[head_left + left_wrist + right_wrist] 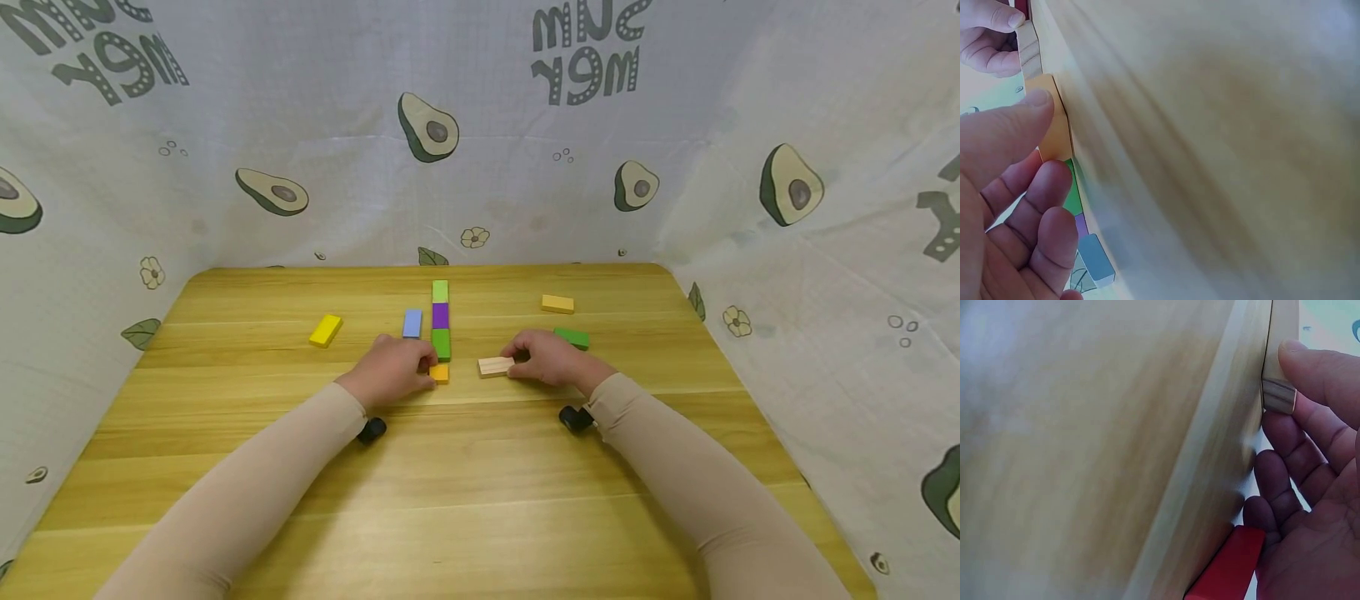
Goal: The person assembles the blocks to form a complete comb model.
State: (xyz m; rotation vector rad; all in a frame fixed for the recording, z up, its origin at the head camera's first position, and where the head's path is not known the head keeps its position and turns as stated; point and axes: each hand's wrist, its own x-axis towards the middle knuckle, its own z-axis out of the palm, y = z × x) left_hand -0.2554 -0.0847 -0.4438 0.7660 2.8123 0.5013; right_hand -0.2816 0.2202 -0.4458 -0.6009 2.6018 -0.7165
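A column of small blocks runs toward me on the table: a light green block (pixel 440 291), a purple block (pixel 440 316), a green block (pixel 441 344) and an orange block (pixel 441 375) at the near end. The left hand (pixel 393 369) pinches the orange block between thumb and fingers, as the left wrist view also shows. To the right of the column, the right hand (pixel 551 358) pinches the right end of a plain wooden block (pixel 492 367), lying flat and apart from the column. A blue block (pixel 412 323) lies just beyond the left hand.
A yellow block (pixel 326 331) lies at the left. Beyond the right hand are a yellow-orange block (pixel 557 304) and another green block (pixel 573 337). By the right little finger is a red block (pixel 1229 562), hidden in the head view. Printed cloth (pixel 510 192) hangs behind the table (pixel 465 500).
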